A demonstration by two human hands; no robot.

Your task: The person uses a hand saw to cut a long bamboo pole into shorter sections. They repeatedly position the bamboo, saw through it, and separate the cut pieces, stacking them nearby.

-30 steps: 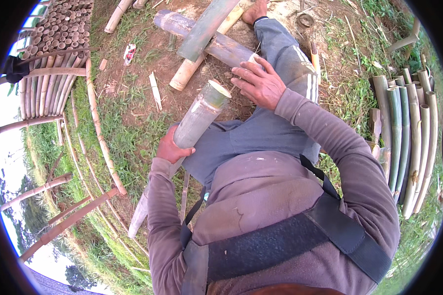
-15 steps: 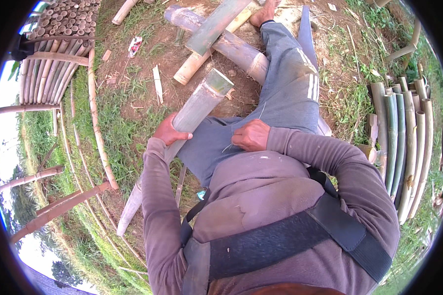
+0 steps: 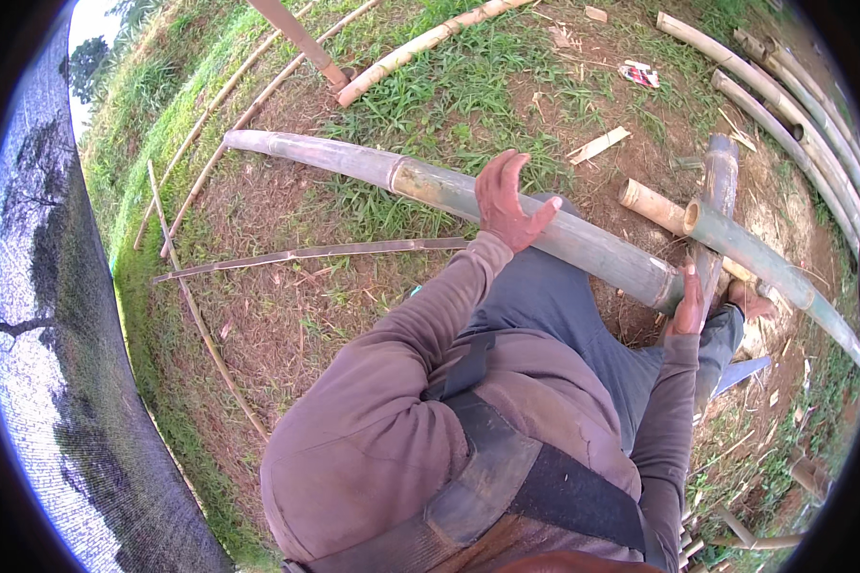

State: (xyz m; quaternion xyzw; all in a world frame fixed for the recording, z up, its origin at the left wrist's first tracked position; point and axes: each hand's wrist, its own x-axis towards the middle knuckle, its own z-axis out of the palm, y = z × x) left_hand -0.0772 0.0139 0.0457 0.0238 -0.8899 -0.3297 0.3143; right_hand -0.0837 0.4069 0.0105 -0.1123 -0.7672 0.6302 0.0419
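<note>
While both hands steady it, 1 long bamboo pole [image 3: 468, 196] lies across the lap.
Likely heavy, stiff, smooth: left hand [image 3: 508, 202] rests open mid-pole, right hand [image 3: 686, 307] cups the cut end.

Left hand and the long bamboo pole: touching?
Touching. The head view shows the left hand resting on the long bamboo pole, fingers raised; the right hand presses against its cut end.

Bamboo pole [image 3: 468, 196]: smooth, matt grey-green skin with tan patches. Sleeve [image 3: 392, 382]: soft matt brown cloth. Ground [image 3: 287, 315]: rough bare dirt, patchy grass.
</note>
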